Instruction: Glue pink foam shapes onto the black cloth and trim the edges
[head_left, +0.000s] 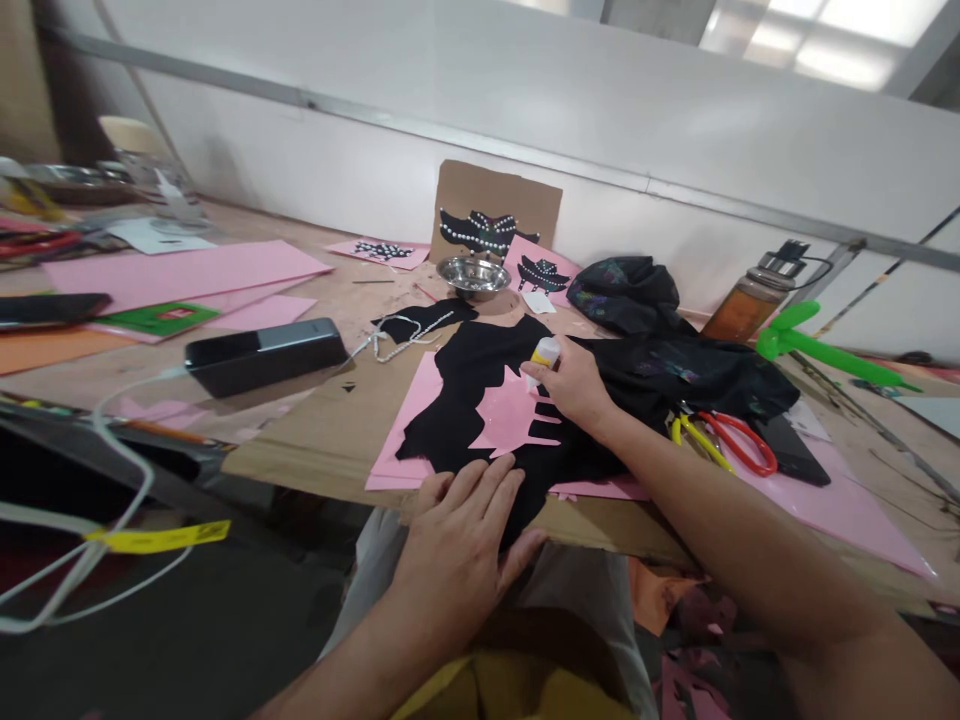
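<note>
A pink cut-out [501, 420] with jagged edges and narrow prongs lies on a piece of black fabric [465, 370]. My right hand [576, 385] is closed around a small white glue bottle [543, 358] with a yellow label. The bottle is tipped down at the cut-out's upper right edge; its tip is too small to make out clearly. Flat on the fabric's near edge rests my left hand [469, 525], fingers stretched, fingertips by the cut-out's lower edge. Pink sheets [409, 430] show from under the fabric, on a brown cardboard board [315, 440].
Behind the fabric stand a metal bowl [472, 278] and a cardboard piece [499, 190] bearing a beaded black shape. Red-handled scissors [742, 445] and a bottle of amber liquid [750, 295] are at the right. A dark power bank [266, 355] with a white cable sits left.
</note>
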